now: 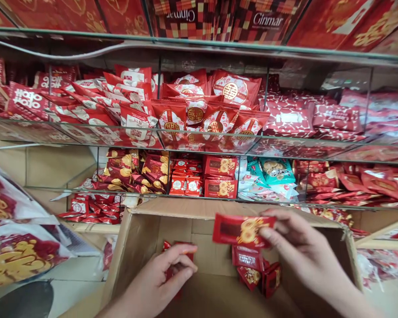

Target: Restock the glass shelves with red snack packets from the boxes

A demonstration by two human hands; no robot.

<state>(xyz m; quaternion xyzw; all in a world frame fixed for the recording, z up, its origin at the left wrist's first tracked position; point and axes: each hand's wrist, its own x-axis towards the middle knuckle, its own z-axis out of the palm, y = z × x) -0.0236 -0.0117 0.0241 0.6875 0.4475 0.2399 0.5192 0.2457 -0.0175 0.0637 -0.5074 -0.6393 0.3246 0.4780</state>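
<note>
My right hand pinches a small red biscuit packet by its right end, above the open cardboard box. The packet's front has a dark panel and a picture of round biscuits. Several red packets are in the box below it, one with pale lettering. My left hand is over the left part of the box, its fingers loosely bent and thumb apart from the forefinger. Behind its fingers more red packets show in part, mostly hidden by the hand.
Behind the box, matching red biscuit packets fill a glass-divided compartment, beside teal packets. A higher shelf holds red-and-white packets behind a glass edge. Printed bags stand at left, near a dark rounded object.
</note>
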